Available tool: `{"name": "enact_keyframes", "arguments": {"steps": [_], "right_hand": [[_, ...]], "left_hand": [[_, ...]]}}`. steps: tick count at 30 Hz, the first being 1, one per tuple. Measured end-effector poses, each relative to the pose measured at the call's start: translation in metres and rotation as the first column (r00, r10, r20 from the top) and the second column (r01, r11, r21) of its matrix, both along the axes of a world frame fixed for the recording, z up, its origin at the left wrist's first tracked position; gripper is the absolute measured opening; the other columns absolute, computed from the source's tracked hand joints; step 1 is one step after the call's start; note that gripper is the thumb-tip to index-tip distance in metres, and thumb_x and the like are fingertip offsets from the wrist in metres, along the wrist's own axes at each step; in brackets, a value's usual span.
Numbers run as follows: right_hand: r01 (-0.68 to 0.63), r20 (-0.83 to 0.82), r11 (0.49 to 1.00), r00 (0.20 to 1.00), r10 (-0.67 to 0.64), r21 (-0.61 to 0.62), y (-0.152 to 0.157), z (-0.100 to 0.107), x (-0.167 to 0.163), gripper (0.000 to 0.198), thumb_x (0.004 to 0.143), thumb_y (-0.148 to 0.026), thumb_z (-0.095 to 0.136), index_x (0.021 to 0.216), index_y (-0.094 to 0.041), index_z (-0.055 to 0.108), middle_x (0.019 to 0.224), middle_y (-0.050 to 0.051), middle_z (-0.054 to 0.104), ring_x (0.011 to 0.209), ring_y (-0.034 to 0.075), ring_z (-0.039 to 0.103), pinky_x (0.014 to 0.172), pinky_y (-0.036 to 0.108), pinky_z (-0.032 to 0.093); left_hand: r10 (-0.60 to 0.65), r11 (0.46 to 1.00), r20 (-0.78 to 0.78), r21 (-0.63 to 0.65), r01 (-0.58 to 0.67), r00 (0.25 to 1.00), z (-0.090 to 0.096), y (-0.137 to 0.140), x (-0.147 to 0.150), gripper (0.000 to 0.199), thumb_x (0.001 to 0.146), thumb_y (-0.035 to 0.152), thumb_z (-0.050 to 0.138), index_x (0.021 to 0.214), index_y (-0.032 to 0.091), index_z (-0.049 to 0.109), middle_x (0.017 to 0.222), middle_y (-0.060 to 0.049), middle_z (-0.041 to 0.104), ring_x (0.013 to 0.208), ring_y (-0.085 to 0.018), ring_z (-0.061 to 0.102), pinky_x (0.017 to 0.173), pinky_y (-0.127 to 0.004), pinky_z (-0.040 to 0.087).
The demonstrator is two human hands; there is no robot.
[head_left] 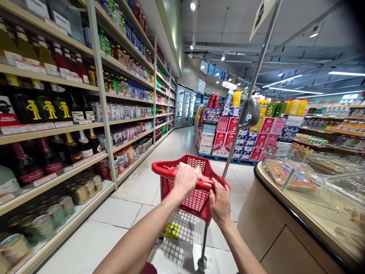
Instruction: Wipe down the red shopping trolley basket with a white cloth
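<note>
A red plastic shopping cart (196, 201) stands in front of me in the aisle, with a lattice basket and a metal frame on wheels. My left hand (186, 179) is closed over the middle of its handle bar; the fingertips are overexposed and partly hidden. At the right corner of the handle, my right hand (221, 201) grips the rim with bent fingers. Little of the basket's inside shows past my hands. A metal pole (232, 146) with a grey hook-like part rises by the cart's right side.
Drink shelves (125, 99) line the left side, with bottles and cans. On the right is a curved display counter (256, 213) with packaged food. Stacked drink cartons (225, 133) stand ahead. The tiled floor (171, 144) runs toward glass-door coolers (184, 102).
</note>
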State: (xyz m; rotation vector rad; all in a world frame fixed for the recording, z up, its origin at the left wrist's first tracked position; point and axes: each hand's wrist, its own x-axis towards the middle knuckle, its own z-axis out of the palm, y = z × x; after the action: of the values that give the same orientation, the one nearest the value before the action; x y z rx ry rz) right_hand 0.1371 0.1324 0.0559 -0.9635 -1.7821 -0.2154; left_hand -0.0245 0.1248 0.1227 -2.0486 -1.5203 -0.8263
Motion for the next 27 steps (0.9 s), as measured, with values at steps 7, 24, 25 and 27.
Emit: {"name": "enact_keyframes", "arguments": {"steps": [7,24,25,27], "right_hand": [[-0.037,0.046,0.999,0.998,0.039,-0.039,0.002,0.0,0.0,0.041,0.085,-0.026,0.029,0.124,-0.019,0.038,0.117,0.01,0.053,0.109,0.022,0.047,0.097,0.051,0.028],[0.039,-0.029,0.998,0.999,-0.04,-0.043,0.003,0.0,-0.007,0.041,0.086,-0.029,0.028,0.125,-0.017,0.036,0.118,0.01,0.054,0.11,0.022,0.046,0.097,0.053,0.025],[0.032,-0.012,0.999,0.999,-0.033,-0.038,0.004,-0.001,-0.006,0.041,0.086,-0.029,0.029,0.124,-0.017,0.036,0.119,0.011,0.053,0.11,0.022,0.046,0.097,0.053,0.026],[0.009,0.028,0.999,1.0,-0.008,-0.037,0.004,-0.001,-0.003,0.04,0.086,-0.029,0.029,0.123,-0.018,0.038,0.12,0.011,0.051,0.111,0.022,0.046,0.097,0.052,0.026]], "left_hand": [[0.062,0.998,0.029,-0.025,-0.062,0.998,0.005,-0.001,-0.013,0.029,0.087,0.025,0.031,0.097,0.02,0.058,0.099,-0.005,0.063,0.099,-0.019,0.053,0.092,-0.039,0.036],[-0.063,0.998,-0.042,-0.001,0.063,0.997,-0.008,-0.005,-0.006,0.034,0.085,0.031,0.036,0.113,0.019,0.051,0.119,-0.006,0.055,0.116,-0.021,0.042,0.1,-0.041,0.029],[-0.11,0.994,-0.058,0.012,0.111,0.992,-0.011,-0.005,-0.004,0.035,0.084,0.032,0.038,0.114,0.019,0.05,0.122,-0.006,0.053,0.118,-0.021,0.04,0.101,-0.04,0.029],[-0.129,0.991,-0.047,0.016,0.13,0.99,-0.013,-0.004,-0.009,0.033,0.085,0.031,0.037,0.112,0.02,0.052,0.119,-0.005,0.055,0.116,-0.02,0.042,0.1,-0.04,0.031]]}}
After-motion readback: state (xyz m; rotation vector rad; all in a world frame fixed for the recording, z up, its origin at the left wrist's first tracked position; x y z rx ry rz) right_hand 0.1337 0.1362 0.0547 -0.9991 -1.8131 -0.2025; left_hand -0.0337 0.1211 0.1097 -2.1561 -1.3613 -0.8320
